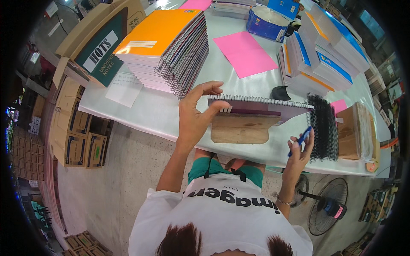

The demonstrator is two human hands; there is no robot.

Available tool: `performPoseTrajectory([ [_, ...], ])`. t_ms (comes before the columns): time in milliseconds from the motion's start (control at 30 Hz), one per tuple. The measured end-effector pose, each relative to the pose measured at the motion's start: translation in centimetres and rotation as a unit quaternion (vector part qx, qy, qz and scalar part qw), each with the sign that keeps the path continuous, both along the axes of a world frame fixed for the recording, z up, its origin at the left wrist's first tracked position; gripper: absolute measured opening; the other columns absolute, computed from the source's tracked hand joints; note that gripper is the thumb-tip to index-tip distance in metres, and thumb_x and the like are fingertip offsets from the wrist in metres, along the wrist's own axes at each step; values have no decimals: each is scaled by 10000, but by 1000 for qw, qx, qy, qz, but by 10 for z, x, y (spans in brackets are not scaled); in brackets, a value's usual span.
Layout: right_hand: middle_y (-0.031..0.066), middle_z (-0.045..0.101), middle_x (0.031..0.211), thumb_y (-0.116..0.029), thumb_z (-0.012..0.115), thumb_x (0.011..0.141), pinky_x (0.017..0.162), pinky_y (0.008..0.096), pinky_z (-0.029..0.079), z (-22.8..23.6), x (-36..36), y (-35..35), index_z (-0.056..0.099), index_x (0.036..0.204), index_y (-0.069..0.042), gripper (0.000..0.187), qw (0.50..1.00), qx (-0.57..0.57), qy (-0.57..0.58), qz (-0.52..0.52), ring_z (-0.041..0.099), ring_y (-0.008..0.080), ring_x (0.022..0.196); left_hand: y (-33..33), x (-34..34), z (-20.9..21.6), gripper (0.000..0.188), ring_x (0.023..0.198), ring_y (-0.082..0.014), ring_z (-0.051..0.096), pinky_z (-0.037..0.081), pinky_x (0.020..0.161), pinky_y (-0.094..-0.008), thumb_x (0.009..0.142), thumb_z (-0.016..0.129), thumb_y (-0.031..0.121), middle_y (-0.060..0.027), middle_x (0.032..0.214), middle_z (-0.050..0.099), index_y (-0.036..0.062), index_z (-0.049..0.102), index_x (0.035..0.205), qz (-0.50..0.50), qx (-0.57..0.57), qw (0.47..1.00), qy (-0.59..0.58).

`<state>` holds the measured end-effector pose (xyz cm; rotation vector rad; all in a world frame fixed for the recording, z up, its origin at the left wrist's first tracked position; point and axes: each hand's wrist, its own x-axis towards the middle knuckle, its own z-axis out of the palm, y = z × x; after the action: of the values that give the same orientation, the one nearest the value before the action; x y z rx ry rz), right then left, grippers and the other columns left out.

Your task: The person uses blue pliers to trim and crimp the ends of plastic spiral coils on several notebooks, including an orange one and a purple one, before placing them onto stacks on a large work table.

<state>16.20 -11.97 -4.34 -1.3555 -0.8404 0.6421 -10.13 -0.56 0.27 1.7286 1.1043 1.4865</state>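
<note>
A spiral notebook [294,112] stands on edge at the near side of the table, its wire coil running along the top. My left hand [194,113] grips its left end, thumb on the near face and fingers over the coil side. Against the near face is a wooden block [240,131] with a stepped edge. In my right hand [299,155] a slim blue tool [304,138] is pinched, apart from the notebook; its exact kind is unclear. Just beyond that hand lies a bundle of loose black spiral coils [323,128].
A tall stack of orange-covered spiral notebooks [166,32] stands back left, beside a box [100,51]. Piled notebooks [316,64] lie at right, near a cardboard box [353,130]. Pink sheets [245,53] and a black dispenser-like piece [280,93] lie between. A fan [328,207] stands below right.
</note>
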Motion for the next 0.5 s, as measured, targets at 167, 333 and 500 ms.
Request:
performPoseTrajectory([
  [167, 178, 432, 1318, -104, 738, 738, 956, 402, 443, 43, -60, 5, 394, 1466, -72, 806, 946, 83, -260, 175, 479, 296, 1181, -2, 1, -6, 214, 907, -128, 649, 495, 853, -265, 859, 719, 64, -77, 1004, 714, 5, 696, 1063, -27, -33, 997, -61],
  [333, 216, 449, 1270, -119, 762, 706, 922, 435, 458, 43, -97, 20, 486, 1413, -78, 760, 894, 115, -370, 227, 505, 376, 1129, -3, 2, -8, 217, 946, -115, 638, 508, 836, -247, 852, 710, -10, -86, 1047, 688, -18, 664, 1064, -79, -56, 989, -116],
  [500, 208, 436, 1282, -125, 775, 707, 900, 418, 472, 31, -108, 28, 475, 1422, -53, 779, 880, 127, -388, 242, 511, 369, 1129, -6, 5, -3, 239, 933, -128, 652, 527, 834, -263, 824, 686, -68, -91, 1031, 696, -17, 673, 1058, -85, -44, 986, -139],
])
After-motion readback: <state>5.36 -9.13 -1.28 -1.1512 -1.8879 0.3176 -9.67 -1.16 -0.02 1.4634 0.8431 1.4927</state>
